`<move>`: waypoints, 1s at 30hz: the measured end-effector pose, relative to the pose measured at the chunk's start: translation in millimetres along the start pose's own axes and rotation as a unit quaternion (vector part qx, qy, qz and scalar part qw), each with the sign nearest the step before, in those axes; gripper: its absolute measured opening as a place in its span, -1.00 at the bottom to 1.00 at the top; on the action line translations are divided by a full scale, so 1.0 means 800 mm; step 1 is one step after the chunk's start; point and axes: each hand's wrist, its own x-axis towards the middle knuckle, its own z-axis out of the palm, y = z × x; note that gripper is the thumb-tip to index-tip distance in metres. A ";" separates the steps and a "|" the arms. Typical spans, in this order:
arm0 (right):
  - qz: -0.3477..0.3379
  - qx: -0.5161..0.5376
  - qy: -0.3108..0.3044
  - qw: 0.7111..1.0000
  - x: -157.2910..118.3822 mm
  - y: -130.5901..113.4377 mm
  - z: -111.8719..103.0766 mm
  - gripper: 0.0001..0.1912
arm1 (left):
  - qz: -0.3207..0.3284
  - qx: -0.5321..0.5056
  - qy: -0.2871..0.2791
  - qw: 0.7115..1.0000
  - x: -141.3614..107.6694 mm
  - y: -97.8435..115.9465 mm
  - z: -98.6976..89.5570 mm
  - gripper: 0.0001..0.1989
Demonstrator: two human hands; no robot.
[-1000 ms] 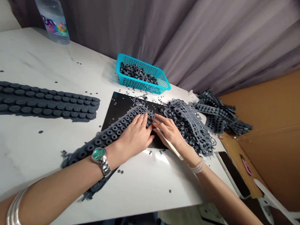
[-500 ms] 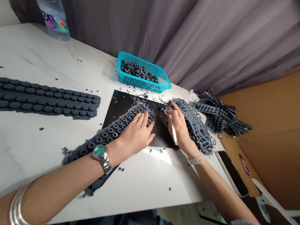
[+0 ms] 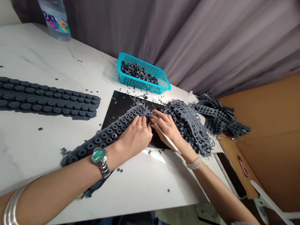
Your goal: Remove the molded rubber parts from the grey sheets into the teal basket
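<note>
A dark grey moulded rubber sheet with rows of ring-shaped pieces lies slanted across a black mat. My left hand presses on its far end, fingers bent and closed at the edge. My right hand meets the left fingertips there, holding a slim white pen-like tool against the palm. What the touching fingertips pinch is hidden. Just right of my right hand, loose rubber rings and a holed, web-like rubber sheet lie in a heap.
A turquoise basket of small rubber rings stands behind the mat. Another studded rubber sheet lies left. A water bottle is at the back. More rubber scraps, a phone and a pink cutter are on the right. Small discs are scattered about.
My right hand has moved left from the heap to the end of the rubber sheet, still with the white tool. My left fingers have drawn together there.
</note>
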 end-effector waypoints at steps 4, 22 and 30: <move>-0.008 0.001 -0.013 1.000 -0.001 0.004 0.001 -0.79 | -0.001 0.008 0.001 1.000 0.000 0.000 -0.001 -0.59; 0.140 0.007 0.119 0.983 -0.008 0.053 0.021 -0.76 | 0.009 0.011 -0.016 1.000 -0.001 0.000 -0.003 -0.56; 0.063 0.013 0.043 0.997 -0.028 0.001 -0.009 -0.80 | 0.034 0.070 0.040 0.996 -0.009 0.010 -0.015 -0.68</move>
